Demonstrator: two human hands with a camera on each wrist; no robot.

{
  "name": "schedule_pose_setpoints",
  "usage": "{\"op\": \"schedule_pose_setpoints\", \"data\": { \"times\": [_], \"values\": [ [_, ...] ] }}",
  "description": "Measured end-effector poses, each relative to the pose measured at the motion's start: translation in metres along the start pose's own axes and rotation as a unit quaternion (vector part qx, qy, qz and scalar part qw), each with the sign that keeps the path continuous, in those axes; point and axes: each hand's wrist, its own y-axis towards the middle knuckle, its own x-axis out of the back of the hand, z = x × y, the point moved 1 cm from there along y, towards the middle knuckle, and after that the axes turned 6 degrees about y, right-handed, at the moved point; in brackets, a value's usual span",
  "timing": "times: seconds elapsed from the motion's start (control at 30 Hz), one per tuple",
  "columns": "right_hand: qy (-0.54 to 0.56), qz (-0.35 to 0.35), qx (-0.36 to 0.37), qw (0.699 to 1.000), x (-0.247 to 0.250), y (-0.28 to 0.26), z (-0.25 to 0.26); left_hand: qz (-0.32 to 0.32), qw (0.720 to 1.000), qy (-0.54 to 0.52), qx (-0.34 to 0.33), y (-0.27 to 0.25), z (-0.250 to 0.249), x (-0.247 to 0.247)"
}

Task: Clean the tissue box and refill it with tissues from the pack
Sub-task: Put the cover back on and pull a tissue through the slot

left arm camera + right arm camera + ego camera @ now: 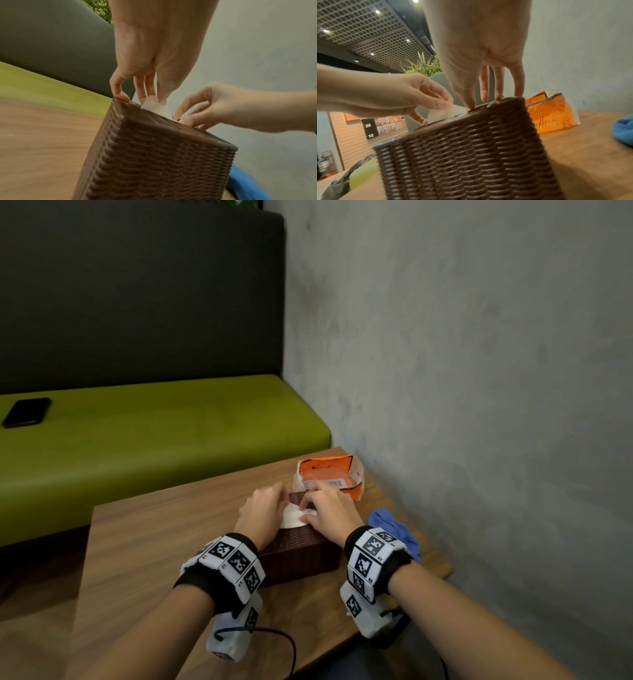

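Note:
A brown woven tissue box (301, 553) stands on the wooden table (154, 542) with both hands on its top. A white tissue (293, 513) sticks up from the slot in the lid. My left hand (270, 501) pinches this tissue (154, 104) between thumb and fingers, its little finger on the box's far corner. My right hand (318, 505) rests its fairly straight fingertips (498, 100) on the lid beside the slot, the thumb close to the tissue (443, 115). The orange tissue pack (329, 477) lies torn open just behind the box (462, 155).
A crumpled blue cloth (397, 529) lies on the table right of the box, near the grey wall (479, 371). Beyond the table runs a green bench (154, 433) with a black phone (26, 412) on it. Bare wood shows left of the box.

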Motion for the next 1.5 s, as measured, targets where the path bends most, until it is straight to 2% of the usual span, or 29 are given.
{"op": "schedule_pose_setpoints", "data": {
  "times": [0.2,0.4,0.53,0.6,0.7,0.97,1.17,1.33,1.5],
  "values": [
    [0.015,-0.014,-0.007,1.000,-0.007,0.001,0.001,-0.024,0.999,-0.038,-0.017,-0.006,0.000,0.000],
    [0.022,-0.009,0.036,0.999,0.003,0.004,0.000,0.020,0.996,-0.088,0.004,-0.005,0.001,0.011],
    [0.092,-0.003,0.029,0.995,0.008,0.001,-0.007,-0.012,0.996,-0.089,-0.011,-0.007,0.007,0.015],
    [0.077,0.011,0.025,0.997,0.006,0.000,-0.009,-0.012,0.995,-0.093,-0.030,-0.008,0.008,0.015],
    [0.075,-0.004,0.021,0.997,0.002,0.001,-0.008,-0.026,0.994,-0.102,-0.039,-0.009,0.008,0.014],
    [0.098,-0.039,0.033,0.994,0.001,-0.001,-0.005,-0.067,0.991,-0.118,-0.014,-0.010,0.009,0.012],
    [0.168,0.001,0.005,0.986,0.001,0.001,-0.009,-0.077,0.986,-0.144,0.025,-0.011,0.008,0.014],
    [0.113,-0.030,0.037,0.992,0.002,0.000,-0.010,-0.087,0.987,-0.134,0.000,-0.013,0.005,0.012],
    [0.108,-0.058,0.047,0.991,-0.004,-0.001,-0.009,-0.087,0.988,-0.131,-0.005,-0.011,0.005,0.010]
  ]
}}
